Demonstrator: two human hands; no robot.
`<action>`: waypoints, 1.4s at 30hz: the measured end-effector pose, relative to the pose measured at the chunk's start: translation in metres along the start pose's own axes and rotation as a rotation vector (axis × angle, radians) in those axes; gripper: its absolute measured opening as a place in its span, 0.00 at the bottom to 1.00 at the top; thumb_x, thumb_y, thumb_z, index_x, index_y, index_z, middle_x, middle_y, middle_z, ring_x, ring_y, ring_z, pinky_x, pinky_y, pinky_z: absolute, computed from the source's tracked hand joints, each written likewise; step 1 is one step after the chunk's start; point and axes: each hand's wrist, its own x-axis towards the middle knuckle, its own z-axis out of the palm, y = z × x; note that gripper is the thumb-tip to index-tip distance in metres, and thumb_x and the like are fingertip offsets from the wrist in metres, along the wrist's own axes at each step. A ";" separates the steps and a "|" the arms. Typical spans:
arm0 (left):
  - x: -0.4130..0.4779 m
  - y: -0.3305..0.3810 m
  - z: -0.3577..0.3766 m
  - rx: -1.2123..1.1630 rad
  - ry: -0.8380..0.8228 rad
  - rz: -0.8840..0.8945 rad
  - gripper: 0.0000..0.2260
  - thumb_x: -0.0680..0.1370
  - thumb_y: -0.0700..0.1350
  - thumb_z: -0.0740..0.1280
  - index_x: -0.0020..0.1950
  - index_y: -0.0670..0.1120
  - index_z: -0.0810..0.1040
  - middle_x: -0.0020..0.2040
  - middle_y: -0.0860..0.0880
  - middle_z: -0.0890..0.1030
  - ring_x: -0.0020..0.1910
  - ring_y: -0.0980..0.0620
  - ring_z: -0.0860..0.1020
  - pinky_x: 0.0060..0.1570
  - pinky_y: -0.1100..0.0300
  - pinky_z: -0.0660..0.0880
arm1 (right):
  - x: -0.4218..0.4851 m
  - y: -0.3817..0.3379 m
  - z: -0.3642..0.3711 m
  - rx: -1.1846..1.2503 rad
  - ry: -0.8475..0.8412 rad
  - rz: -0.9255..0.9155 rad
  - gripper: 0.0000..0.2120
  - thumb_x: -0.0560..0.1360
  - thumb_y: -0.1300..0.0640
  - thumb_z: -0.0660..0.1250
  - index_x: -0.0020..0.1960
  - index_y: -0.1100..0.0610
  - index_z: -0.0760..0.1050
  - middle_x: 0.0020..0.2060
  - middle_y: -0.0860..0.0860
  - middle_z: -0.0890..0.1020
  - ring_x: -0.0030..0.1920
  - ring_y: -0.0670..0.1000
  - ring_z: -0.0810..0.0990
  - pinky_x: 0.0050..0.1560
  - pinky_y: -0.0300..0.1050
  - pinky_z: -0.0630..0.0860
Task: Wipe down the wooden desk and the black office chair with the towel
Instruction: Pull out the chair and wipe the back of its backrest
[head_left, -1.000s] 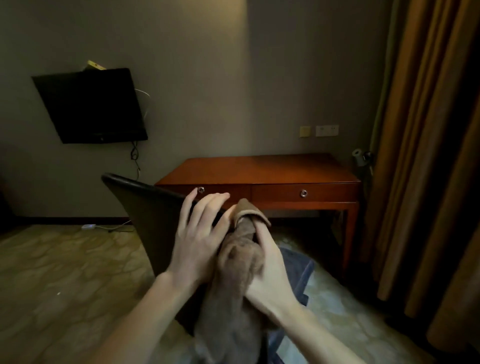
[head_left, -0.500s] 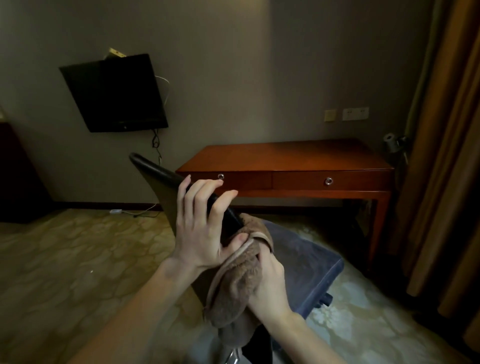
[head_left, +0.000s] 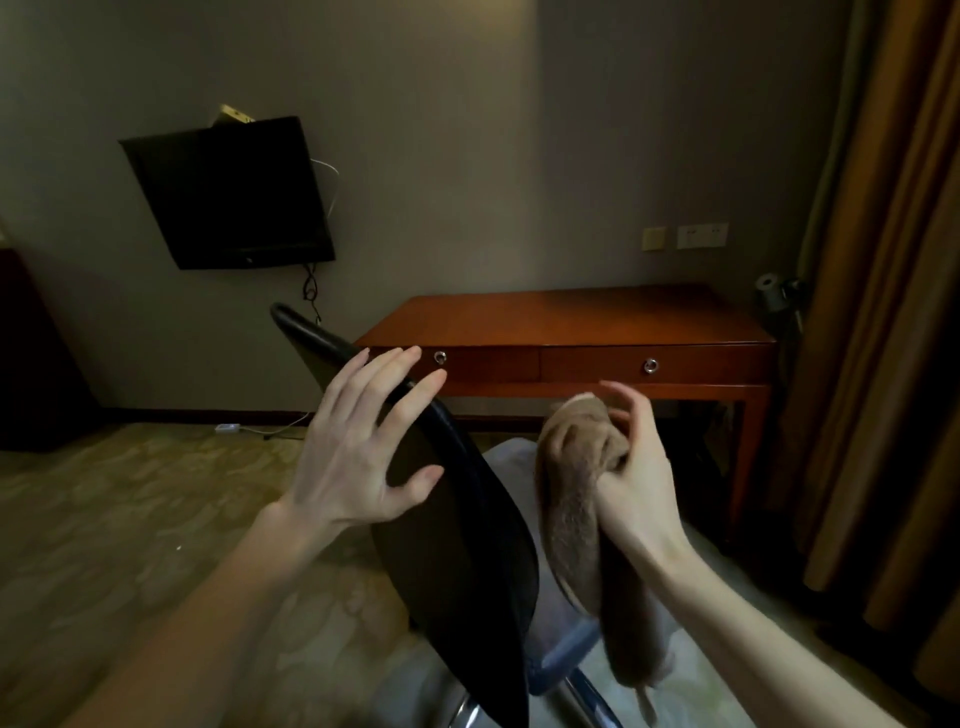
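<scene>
Faced the wooden desk (head_left: 571, 317) at the floor's far edge, against the wall: reddish-brown, with two drawers and round metal pulls. Had the black office chair (head_left: 457, 545) nearer, out on the open floor, seen from behind with a tilted, dark, glossy-rimmed backrest and a pale blue-grey seat beyond it. Gripped the towel (head_left: 571, 499) in the right hand (head_left: 634, 483), fingers curled round its upper part and forefinger lifted free. Held it bunched, brown and fuzzy, bulging above the fist and hanging in a thick roll below the wrist, just right of the backrest, over the seat, apart from the desk. Rested the left hand (head_left: 358, 457) flat on the backrest's upper rim, fingers straight and spread, thumb on the rear face, holding nothing.
</scene>
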 end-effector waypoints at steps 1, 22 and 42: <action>-0.002 0.003 0.003 -0.002 0.012 -0.022 0.34 0.80 0.65 0.56 0.78 0.44 0.65 0.76 0.36 0.68 0.78 0.38 0.65 0.77 0.36 0.58 | 0.000 -0.012 0.005 0.061 0.027 -0.039 0.32 0.68 0.45 0.74 0.70 0.39 0.67 0.55 0.32 0.80 0.56 0.36 0.80 0.59 0.44 0.77; -0.010 0.004 0.012 -0.153 0.227 -0.225 0.15 0.83 0.40 0.58 0.65 0.36 0.78 0.69 0.36 0.76 0.73 0.38 0.71 0.70 0.33 0.66 | -0.083 0.124 0.097 -0.258 -0.246 -0.151 0.33 0.72 0.53 0.71 0.76 0.42 0.67 0.72 0.27 0.66 0.72 0.36 0.69 0.71 0.30 0.63; 0.024 0.017 0.006 -0.189 0.255 -0.341 0.20 0.81 0.55 0.58 0.43 0.40 0.77 0.42 0.44 0.78 0.47 0.43 0.76 0.66 0.39 0.68 | -0.007 -0.019 0.105 -0.013 0.343 0.120 0.15 0.76 0.60 0.64 0.57 0.43 0.76 0.56 0.46 0.77 0.58 0.53 0.77 0.64 0.49 0.71</action>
